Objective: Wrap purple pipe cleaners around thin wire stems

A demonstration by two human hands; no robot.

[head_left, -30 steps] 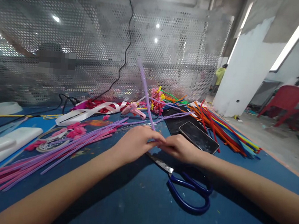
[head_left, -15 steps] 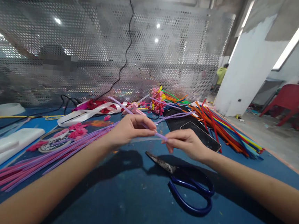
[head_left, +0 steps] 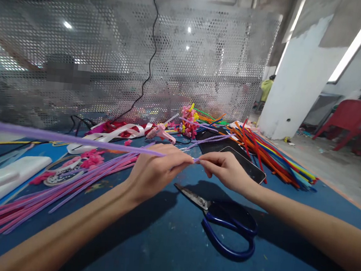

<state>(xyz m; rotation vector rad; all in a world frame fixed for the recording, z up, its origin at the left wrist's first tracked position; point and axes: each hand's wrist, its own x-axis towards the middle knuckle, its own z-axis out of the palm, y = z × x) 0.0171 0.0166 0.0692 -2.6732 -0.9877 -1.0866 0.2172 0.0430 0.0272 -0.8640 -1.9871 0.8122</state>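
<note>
Both my hands meet above the blue table [head_left: 157, 251]. My left hand [head_left: 155, 171] is closed round a long lilac pipe cleaner [head_left: 57, 136] that stretches far out to the left. My right hand [head_left: 224, 171] pinches the same pipe cleaner at its right end, fingertips touching those of the left hand. Blue-handled scissors [head_left: 223, 223] lie on the table just below and in front of my hands, blades pointing left.
A fan of pink and purple pipe cleaners [head_left: 52, 187] lies left. A black phone [head_left: 247, 166] and a bundle of orange, red and blue pipe cleaners [head_left: 273, 158] lie right. White ribbon [head_left: 104, 137], a pink glue gun [head_left: 162, 131], white foam pieces [head_left: 2, 179]; perforated metal screen [head_left: 126, 63] behind.
The lilac pipe cleaner has swung from pointing up and back to lying level, stretching far left. Both hands have risen slightly off the table and stay pinched on it.
</note>
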